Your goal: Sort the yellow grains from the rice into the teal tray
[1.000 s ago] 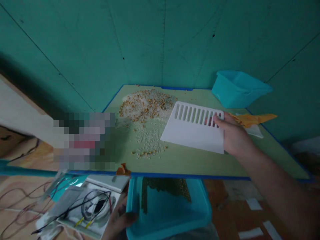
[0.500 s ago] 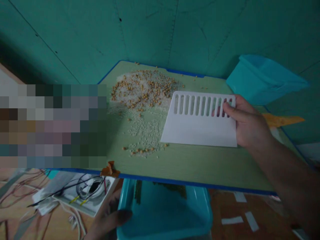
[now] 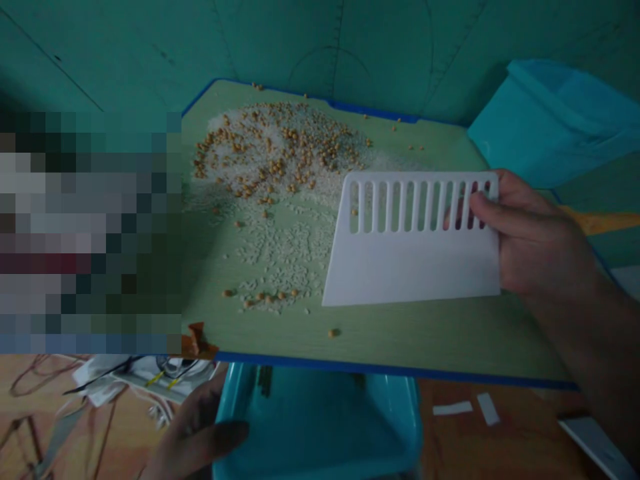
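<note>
My right hand (image 3: 543,233) grips a white plastic scraper (image 3: 413,267) with a row of slots, its thumb over the slots at the right end. The scraper hangs over the light green tabletop (image 3: 380,340). To its left lie scattered rice grains (image 3: 280,250), with several yellow beans (image 3: 270,298) along their near side. A heap of rice and yellow beans (image 3: 275,150) spreads farther back. One bean (image 3: 333,333) lies alone close to the front edge. Below that edge, my left hand (image 3: 200,427) holds a turquoise plastic bin (image 3: 320,427) by its left side, thumb inside the rim.
A bright blue container (image 3: 555,127) stands at the table's back right, near an orange strip (image 3: 605,221). Torn brown tape (image 3: 197,339) sticks to the front edge. Cables and a white tray (image 3: 170,383) lie on the floor at left. Pixel blocks hide the far left.
The view has shifted, bringing the tabletop nearer. The lone bean, formerly at the scraper's lower left corner, now lies apart from it, nearer the front edge. Both hands keep their holds.
</note>
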`<control>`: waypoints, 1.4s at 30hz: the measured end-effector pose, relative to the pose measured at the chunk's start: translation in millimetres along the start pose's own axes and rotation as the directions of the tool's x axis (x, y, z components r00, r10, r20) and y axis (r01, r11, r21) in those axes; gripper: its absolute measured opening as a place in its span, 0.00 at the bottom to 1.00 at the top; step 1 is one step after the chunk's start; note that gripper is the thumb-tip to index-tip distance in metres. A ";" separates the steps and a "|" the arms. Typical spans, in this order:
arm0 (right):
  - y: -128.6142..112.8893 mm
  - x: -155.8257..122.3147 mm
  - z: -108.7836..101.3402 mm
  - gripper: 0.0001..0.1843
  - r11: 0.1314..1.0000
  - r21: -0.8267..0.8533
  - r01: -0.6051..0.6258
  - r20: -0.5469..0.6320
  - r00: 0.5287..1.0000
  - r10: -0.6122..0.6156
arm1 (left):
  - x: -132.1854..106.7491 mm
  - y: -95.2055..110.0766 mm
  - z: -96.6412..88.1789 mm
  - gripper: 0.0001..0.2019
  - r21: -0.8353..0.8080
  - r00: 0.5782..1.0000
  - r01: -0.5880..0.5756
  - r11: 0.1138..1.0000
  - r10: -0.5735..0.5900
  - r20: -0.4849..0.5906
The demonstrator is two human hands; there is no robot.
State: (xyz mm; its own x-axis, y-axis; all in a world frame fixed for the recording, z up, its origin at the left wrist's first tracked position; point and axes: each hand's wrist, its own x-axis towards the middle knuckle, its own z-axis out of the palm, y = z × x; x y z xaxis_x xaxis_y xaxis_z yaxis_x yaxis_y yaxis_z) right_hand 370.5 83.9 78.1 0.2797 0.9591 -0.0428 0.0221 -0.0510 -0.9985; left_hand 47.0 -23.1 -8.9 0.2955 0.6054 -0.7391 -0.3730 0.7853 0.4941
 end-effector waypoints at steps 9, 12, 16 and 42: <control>1.3 -7.8 6.0 0.04 0.993 0.007 -0.120 0.096 0.988 0.119 | -7.8 7.8 30.6 0.29 -0.096 0.996 -0.049 0.994 0.041 -0.084; 1.2 -13.2 5.6 0.03 0.989 0.006 -0.147 0.173 0.974 0.144 | -8.9 8.3 33.9 0.26 -0.091 0.998 -0.038 0.995 0.033 -0.059; -0.5 -19.4 6.3 0.04 0.979 -0.021 -0.205 0.271 0.941 0.203 | -7.3 6.9 32.5 0.26 -0.120 0.997 -0.076 0.990 0.073 -0.028; -12.1 -15.9 42.2 0.12 0.986 0.151 0.074 0.081 0.993 -0.087 | -17.2 27.9 -25.5 0.17 -0.072 0.963 -0.160 0.985 0.171 0.207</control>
State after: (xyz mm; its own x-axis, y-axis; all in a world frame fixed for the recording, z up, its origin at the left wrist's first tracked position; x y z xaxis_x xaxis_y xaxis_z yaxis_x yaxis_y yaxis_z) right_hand 325.3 81.0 89.4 0.1976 0.9794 0.0411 -0.1030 0.0625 -0.9927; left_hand 9.2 -14.9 5.9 0.4024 0.7446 -0.5327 -0.4774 0.6671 0.5719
